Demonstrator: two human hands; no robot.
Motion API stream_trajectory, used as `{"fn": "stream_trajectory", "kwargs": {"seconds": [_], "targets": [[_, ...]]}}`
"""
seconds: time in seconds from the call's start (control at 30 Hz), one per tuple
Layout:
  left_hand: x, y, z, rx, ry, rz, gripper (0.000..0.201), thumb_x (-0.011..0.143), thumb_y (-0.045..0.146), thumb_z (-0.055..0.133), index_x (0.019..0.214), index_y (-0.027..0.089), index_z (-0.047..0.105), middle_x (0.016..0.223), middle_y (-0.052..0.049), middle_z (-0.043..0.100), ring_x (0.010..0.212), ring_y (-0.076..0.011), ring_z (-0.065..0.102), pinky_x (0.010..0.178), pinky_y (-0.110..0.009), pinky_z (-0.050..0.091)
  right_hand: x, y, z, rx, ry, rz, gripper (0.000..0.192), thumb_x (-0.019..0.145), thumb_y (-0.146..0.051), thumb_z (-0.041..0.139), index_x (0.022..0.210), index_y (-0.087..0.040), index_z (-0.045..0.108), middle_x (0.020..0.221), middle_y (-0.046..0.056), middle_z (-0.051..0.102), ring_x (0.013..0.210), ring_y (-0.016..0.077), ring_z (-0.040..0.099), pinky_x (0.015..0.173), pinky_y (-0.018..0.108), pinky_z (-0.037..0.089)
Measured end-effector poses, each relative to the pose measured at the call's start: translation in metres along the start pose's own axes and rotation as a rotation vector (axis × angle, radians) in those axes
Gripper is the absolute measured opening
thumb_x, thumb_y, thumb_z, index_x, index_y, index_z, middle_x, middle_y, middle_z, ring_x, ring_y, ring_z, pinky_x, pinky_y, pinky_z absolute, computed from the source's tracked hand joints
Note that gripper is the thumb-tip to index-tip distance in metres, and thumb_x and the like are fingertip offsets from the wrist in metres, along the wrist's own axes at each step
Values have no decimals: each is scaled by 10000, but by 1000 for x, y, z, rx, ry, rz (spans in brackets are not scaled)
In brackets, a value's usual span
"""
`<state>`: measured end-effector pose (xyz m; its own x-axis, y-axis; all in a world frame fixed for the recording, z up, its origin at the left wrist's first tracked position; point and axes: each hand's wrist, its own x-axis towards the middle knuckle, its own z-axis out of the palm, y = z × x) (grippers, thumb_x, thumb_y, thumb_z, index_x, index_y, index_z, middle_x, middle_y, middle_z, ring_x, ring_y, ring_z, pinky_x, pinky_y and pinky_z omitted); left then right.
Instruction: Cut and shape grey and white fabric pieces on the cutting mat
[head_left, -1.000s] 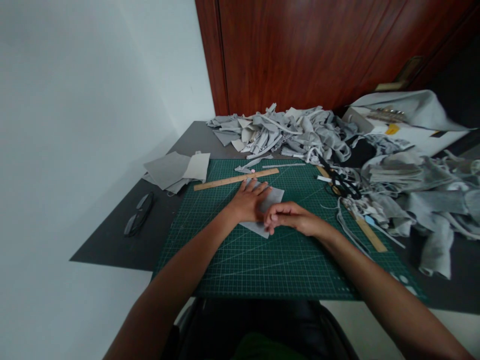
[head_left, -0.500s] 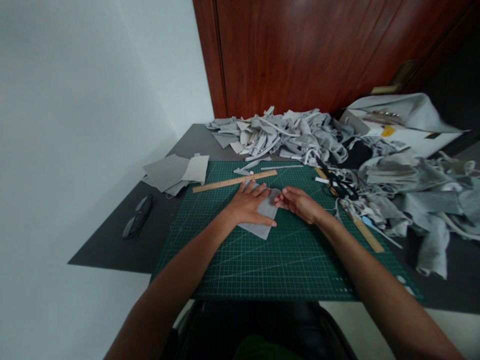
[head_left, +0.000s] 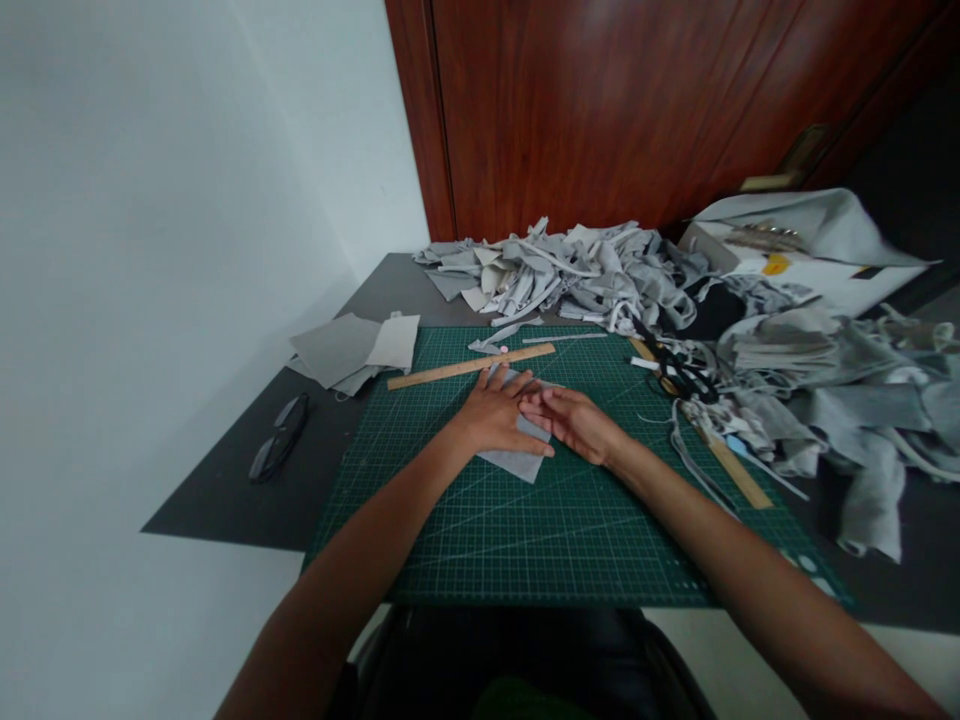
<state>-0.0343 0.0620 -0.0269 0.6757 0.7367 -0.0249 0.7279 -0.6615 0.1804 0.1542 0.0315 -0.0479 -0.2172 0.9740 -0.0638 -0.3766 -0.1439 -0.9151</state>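
My left hand [head_left: 495,415] lies flat with its fingers spread, pressing a small piece of grey fabric [head_left: 517,463] onto the green cutting mat [head_left: 525,555]. My right hand [head_left: 574,422] is turned partly palm up over the fabric's right side. Its fingers reach left, loosely bent, and meet the left hand's fingers; I make out nothing held in them. Both hands hide much of the fabric. Just beyond the left fingertips a wooden ruler [head_left: 469,367] lies at a slant.
Grey fabric scraps [head_left: 585,265] are heaped along the back. Cut fabric pieces [head_left: 337,350] and eyeglasses [head_left: 279,437] lie at left. On the right are black-handled scissors [head_left: 679,375], another wooden ruler [head_left: 739,475], more grey fabric [head_left: 870,400] and a white box [head_left: 814,270].
My right hand has moved left across the fabric toward my left hand, its fingers less curled. The left hand stays in place. A thin grey strip now shows beside my right forearm.
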Motion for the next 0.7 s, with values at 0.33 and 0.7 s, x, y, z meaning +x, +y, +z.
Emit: {"fn": "stream_trajectory", "kwargs": {"seconds": [0.33,0.7], "targets": [[-3,0,0,23,5,9,1234,729,963,517,1668,199,275,1753,-112,225,1613,-464,6,1280,-634,-35,23,-4,-40,-341,291,-203,171,998,-420,574,951,-258,606,1016,100,758,1052,282,750,1037,574,572],[-23,81,20,-124,31,-274,1165,825,943,372,1683,170,225,1762,-155,152,1577,-559,-66,1217,-786,-31,-7,3,-31,-1444,333,-434,275,958,-368,586,1124,-194,719,1400,214,633,1253,437,555,1038,670,404]]}}
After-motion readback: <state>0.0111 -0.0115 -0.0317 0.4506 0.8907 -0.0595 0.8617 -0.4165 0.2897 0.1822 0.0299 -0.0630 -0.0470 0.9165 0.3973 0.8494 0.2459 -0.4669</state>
